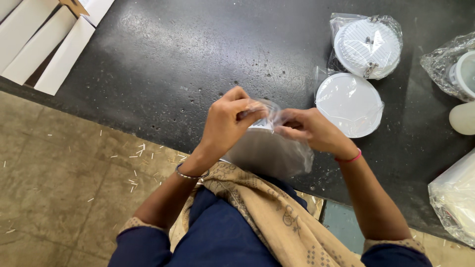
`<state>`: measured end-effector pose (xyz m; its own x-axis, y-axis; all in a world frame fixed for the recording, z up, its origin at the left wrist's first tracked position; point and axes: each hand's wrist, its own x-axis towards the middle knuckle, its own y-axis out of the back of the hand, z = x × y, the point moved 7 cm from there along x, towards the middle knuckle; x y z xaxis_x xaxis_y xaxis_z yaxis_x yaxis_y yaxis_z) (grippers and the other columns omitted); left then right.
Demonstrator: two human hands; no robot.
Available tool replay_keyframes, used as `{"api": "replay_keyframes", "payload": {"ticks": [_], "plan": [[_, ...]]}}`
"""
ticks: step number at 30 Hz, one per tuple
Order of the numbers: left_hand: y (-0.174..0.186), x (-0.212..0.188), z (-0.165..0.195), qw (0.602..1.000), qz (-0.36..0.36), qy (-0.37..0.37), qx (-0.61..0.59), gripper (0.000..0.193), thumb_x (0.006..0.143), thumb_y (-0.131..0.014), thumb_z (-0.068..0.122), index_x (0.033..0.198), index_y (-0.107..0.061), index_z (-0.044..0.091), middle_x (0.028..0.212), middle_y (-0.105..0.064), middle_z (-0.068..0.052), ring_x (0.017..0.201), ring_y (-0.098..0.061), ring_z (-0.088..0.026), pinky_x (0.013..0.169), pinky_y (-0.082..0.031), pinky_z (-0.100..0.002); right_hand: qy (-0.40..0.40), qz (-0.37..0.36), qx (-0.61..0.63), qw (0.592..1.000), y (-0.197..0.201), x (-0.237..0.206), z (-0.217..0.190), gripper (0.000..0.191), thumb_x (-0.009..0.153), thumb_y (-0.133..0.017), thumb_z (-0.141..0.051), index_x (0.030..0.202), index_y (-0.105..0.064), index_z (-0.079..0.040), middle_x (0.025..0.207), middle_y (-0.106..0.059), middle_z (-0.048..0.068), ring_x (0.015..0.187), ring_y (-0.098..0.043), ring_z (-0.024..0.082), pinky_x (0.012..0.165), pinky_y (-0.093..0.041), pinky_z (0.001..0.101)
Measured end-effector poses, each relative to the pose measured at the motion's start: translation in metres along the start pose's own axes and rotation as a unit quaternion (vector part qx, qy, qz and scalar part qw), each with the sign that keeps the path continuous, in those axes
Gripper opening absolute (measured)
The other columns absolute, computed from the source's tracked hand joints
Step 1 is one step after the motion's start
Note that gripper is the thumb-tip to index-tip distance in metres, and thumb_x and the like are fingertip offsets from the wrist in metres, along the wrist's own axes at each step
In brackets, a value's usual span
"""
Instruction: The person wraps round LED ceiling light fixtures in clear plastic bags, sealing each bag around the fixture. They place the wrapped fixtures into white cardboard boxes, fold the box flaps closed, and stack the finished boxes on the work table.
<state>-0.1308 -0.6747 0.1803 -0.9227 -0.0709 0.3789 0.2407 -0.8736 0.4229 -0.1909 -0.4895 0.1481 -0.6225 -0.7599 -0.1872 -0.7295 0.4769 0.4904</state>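
Navy top, patterned tan scarf [267, 212], silver bangle [190, 174], pink wristband [349, 159].

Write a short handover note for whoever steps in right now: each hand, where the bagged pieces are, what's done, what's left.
Left hand: pinching the mouth of the clear plastic bag held above the black table.
Right hand: pinching the same bag mouth from the other side.
In the bag: a round white piece, mostly hidden.
Done: two bagged round white fixtures lie on the table to the right.
Left: the held bag's mouth looks not yet closed. White cartons sit at the far left.
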Motion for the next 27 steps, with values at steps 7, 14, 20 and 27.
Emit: {"api": "replay_keyframes", "payload": {"ticks": [7,14,20,27], "plan": [[-0.027,0.009,0.014,0.999,-0.036,0.027,-0.002,0.02,0.086,-0.076,0.009,0.096,-0.059,0.005,0.084,-0.065,-0.009,0.072,-0.068,-0.024,0.066,-0.054,-0.037,-0.031,0.047,-0.111,0.992,-0.003,-0.002,0.005,0.031,0.101,-0.058,-0.024,0.127,-0.066,-0.01,0.072,-0.069,0.015,0.061,-0.064,0.02,0.063,-0.051,0.0336],[-0.041,-0.01,0.034,0.991,-0.128,-0.042,0.014,0.026,0.093,-0.065,0.018,0.114,-0.055,0.005,0.103,-0.07,-0.016,0.092,-0.071,-0.037,0.078,-0.055,-0.046,0.012,0.039,0.093,0.995,0.0,0.008,0.032,0.034,0.106,-0.05,-0.022,0.128,-0.063,0.0,0.123,-0.069,0.006,0.098,-0.068,0.012,0.086,-0.056,0.028],[-0.052,-0.019,0.051,0.979,-0.193,-0.027,0.06,0.081,0.075,-0.073,0.062,0.115,-0.054,-0.005,0.09,-0.068,-0.022,0.081,-0.072,-0.034,0.072,-0.058,-0.045,-0.035,0.011,0.176,0.984,-0.002,0.012,0.032,0.036,0.104,-0.053,-0.022,0.133,-0.061,-0.002,0.113,-0.069,0.007,0.101,-0.065,0.009,0.086,-0.055,0.0275],[-0.076,-0.019,0.039,0.982,-0.069,-0.022,0.174,0.032,0.101,-0.071,0.033,0.116,-0.063,0.006,0.087,-0.072,-0.01,0.084,-0.074,-0.03,0.076,-0.057,-0.046,0.037,-0.02,0.2,0.979,-0.004,0.014,0.037,0.026,0.105,-0.057,-0.023,0.113,-0.066,0.0,0.122,-0.063,0.005,0.102,-0.061,0.008,0.085,-0.053,0.0264]]}}
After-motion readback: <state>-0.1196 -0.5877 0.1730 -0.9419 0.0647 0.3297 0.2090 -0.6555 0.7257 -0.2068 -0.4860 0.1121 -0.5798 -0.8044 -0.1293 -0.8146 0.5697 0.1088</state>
